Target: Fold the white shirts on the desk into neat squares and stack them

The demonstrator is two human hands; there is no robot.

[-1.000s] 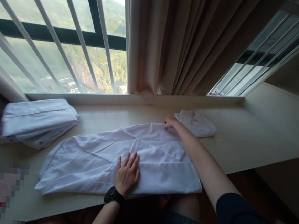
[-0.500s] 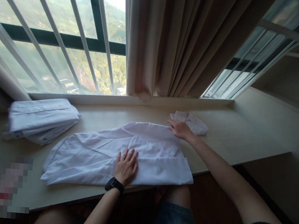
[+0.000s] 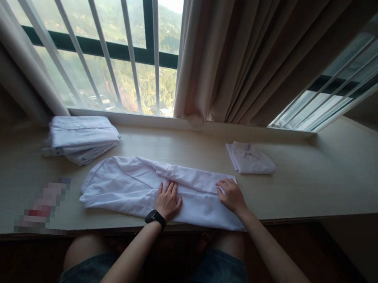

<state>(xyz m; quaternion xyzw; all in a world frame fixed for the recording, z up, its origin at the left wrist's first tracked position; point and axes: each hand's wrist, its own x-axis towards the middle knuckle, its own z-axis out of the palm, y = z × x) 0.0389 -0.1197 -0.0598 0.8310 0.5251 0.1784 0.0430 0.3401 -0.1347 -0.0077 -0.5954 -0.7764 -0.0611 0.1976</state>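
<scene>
A white shirt lies across the light wooden table, its far half folded over toward me into a long narrow band. My left hand, with a black watch on the wrist, lies flat on the middle of the shirt, fingers pointing away from me. My right hand rests on the shirt's right end, fingers closed on the folded-over edge.
A stack of folded white garments sits at the back left of the table. A small folded white garment lies at the back right. A beige curtain hangs over the barred window behind. A blurred patch covers the near left.
My right hand has pulled the shirt's far edge toward me, folding the shirt in half lengthwise. My left hand stayed pressed on the middle. The view has shifted slightly.
</scene>
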